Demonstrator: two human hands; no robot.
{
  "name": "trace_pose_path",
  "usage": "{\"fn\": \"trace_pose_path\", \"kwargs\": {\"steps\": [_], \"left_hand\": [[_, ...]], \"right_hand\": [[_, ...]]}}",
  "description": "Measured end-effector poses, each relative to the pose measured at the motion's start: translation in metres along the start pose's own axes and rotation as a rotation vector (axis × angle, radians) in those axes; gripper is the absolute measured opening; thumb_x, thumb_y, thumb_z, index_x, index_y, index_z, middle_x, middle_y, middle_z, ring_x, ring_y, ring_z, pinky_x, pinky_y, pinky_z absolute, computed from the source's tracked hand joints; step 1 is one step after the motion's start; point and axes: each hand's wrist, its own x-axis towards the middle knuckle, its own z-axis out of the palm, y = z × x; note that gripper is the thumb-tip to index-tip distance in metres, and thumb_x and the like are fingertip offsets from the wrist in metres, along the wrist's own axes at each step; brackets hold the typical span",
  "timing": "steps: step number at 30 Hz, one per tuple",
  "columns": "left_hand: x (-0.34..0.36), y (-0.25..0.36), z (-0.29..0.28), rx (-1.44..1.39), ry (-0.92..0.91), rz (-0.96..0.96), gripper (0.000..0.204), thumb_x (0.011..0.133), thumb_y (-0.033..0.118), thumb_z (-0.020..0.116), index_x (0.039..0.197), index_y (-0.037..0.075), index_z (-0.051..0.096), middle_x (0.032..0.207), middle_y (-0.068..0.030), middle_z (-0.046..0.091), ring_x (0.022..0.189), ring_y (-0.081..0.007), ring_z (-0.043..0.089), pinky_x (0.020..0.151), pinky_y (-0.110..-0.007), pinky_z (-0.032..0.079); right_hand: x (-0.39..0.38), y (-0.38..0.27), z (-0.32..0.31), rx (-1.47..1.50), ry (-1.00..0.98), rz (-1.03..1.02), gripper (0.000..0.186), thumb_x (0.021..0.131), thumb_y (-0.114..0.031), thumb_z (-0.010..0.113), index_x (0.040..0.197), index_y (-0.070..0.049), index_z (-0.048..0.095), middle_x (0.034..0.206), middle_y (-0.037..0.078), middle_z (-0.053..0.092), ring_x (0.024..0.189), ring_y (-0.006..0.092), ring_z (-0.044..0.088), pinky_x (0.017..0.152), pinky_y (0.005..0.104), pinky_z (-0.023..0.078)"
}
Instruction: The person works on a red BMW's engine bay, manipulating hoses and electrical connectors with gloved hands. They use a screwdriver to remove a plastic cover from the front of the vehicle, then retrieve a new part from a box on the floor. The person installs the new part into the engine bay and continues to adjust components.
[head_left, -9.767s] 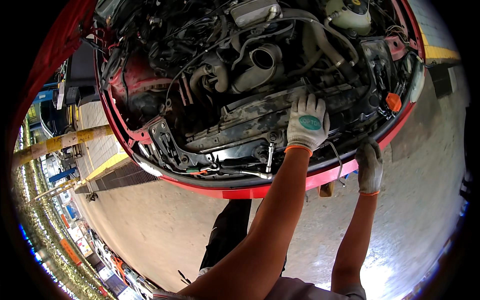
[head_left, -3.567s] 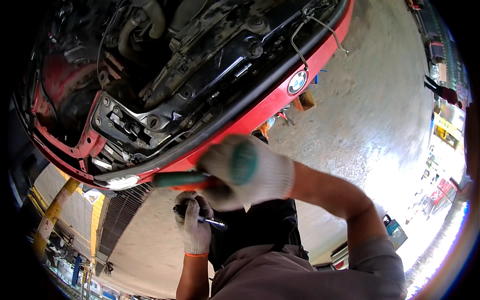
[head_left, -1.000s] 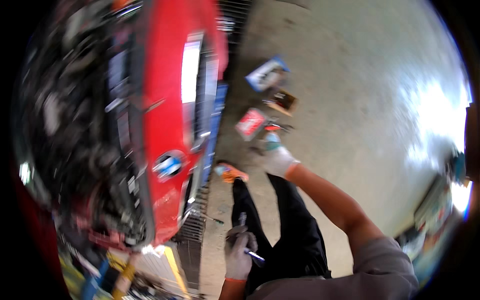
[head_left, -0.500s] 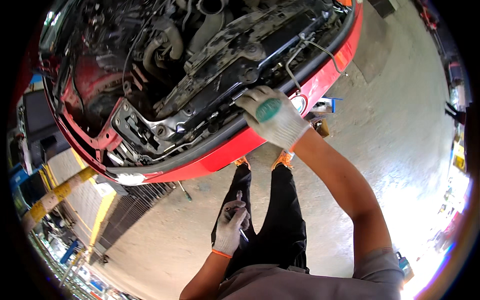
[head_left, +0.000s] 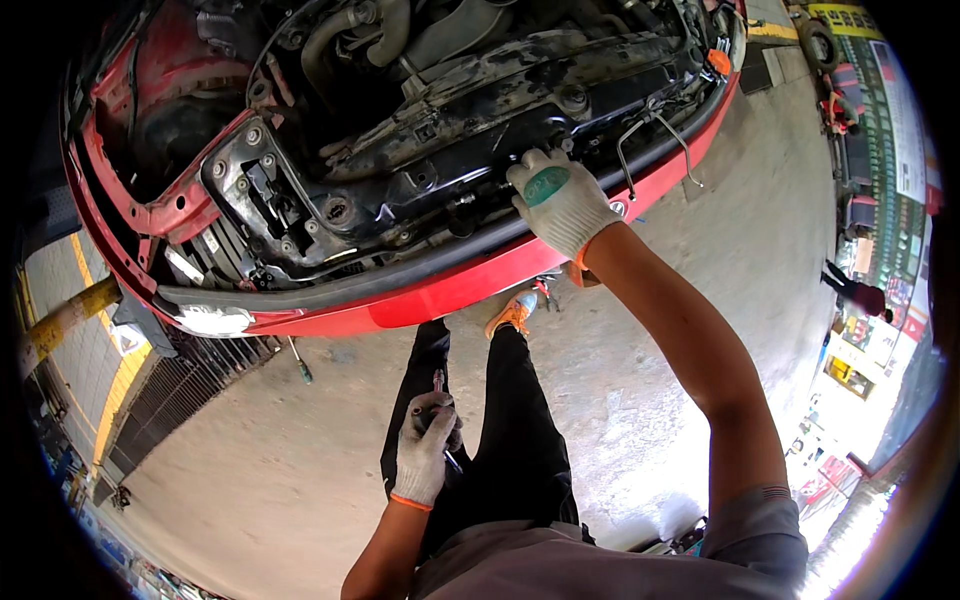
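Note:
My left gloved hand (head_left: 426, 452), low in front of my dark trousers, is closed around a dark tool with a slim metal shaft (head_left: 438, 381) poking out at both ends. My right gloved hand (head_left: 558, 200) rests at the black front crossmember (head_left: 480, 160) of a red car's open engine bay; its fingers are curled, and whatever they grip is hidden. Just right of it a bent metal rod (head_left: 684, 150) hangs over the red bumper (head_left: 440, 300) and its black rubber strip. A bolted black bracket (head_left: 270, 190) sits at the bay's left.
An orange shoe (head_left: 510, 318) and some small tools (head_left: 548, 295) show below the bumper. A screwdriver (head_left: 301, 365) lies on the concrete by a floor grate (head_left: 190, 400). A yellow post (head_left: 60, 325) stands left. At the far right are another person (head_left: 862, 293), a tire (head_left: 818, 40) and shelves.
My right hand has left the low spot beside the bumper and reached up to the crossmember, shifting slightly since half a second ago. My left hand still holds its tool; the view has swung back over the bay.

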Motion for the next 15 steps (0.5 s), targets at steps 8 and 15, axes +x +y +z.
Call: {"fn": "trace_pose_path", "kwargs": {"steps": [8, 15], "left_hand": [[0.000, 0.004, -0.004, -0.026, -0.015, -0.016, 0.021, 0.097, 0.010, 0.065, 0.118, 0.009, 0.061, 0.086, -0.0042, 0.063, 0.065, -0.0105, 0.057, 0.056, -0.025, 0.043], [-0.003, 0.004, 0.003, -0.022, 0.029, -0.008, 0.021, 0.098, 0.013, 0.066, 0.117, 0.005, 0.061, 0.085, -0.0037, 0.061, 0.069, -0.0101, 0.055, 0.061, -0.025, 0.045]], "right_hand": [[0.008, -0.023, 0.008, 0.022, 0.057, 0.259, 0.037, 0.091, -0.039, 0.070, 0.109, -0.006, 0.068, 0.110, 0.015, 0.066, 0.097, 0.0328, 0.068, 0.086, 0.0447, 0.057], [0.021, -0.048, 0.008, 0.019, 0.125, 0.537, 0.050, 0.086, -0.047, 0.072, 0.110, -0.004, 0.066, 0.110, 0.016, 0.067, 0.099, 0.0348, 0.069, 0.084, 0.0465, 0.057]]}}
